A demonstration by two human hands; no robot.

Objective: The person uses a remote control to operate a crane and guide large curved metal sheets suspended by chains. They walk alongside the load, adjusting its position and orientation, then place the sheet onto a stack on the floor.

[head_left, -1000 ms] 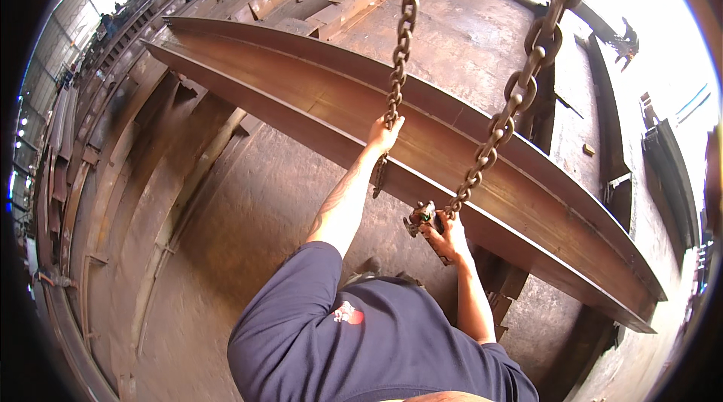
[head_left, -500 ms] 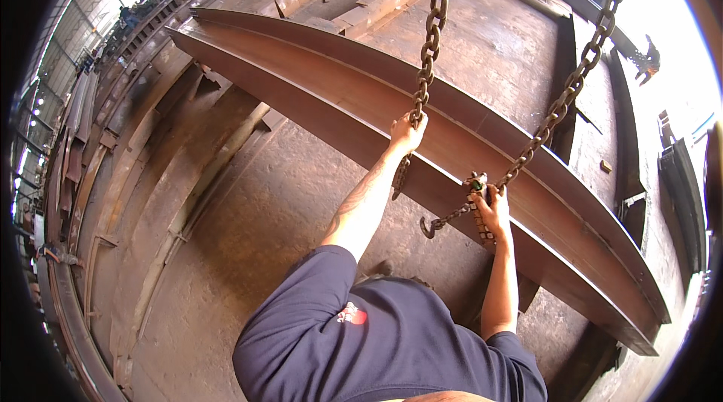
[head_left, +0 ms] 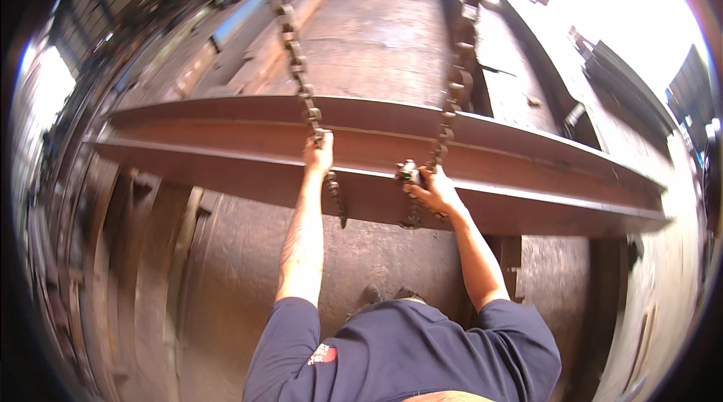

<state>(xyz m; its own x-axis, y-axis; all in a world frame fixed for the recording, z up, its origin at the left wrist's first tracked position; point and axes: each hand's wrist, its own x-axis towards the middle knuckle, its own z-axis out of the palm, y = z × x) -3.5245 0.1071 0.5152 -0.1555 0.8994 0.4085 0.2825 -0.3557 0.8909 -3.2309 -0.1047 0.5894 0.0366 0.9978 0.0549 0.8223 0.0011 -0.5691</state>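
In front of me lies a long rust-brown steel I-beam (head_left: 376,150), running left to right. A heavy chain (head_left: 295,56) hangs down from above, and my left hand (head_left: 320,152) is closed around it over the beam. Its lower end (head_left: 338,202) dangles below that fist, slightly blurred. On the right, my right hand (head_left: 438,193) is closed on a second hanging chain (head_left: 454,93), close to the beam's near flange. A small dark lumpy piece with light spots (head_left: 408,173) sits at its fingers; its kind is unclear. Shorter chain lengths hang under this hand.
Behind the beam lies a broad brown steel plate (head_left: 376,33). More steel sections (head_left: 143,251) are stacked at the left, and dark sections (head_left: 629,89) lie at the far right. My shoes (head_left: 373,294) stand on the floor near the beam.
My view has turned, so the beam now lies more level across the picture. Both hands and chains appear farther left, and both hands keep their grips.
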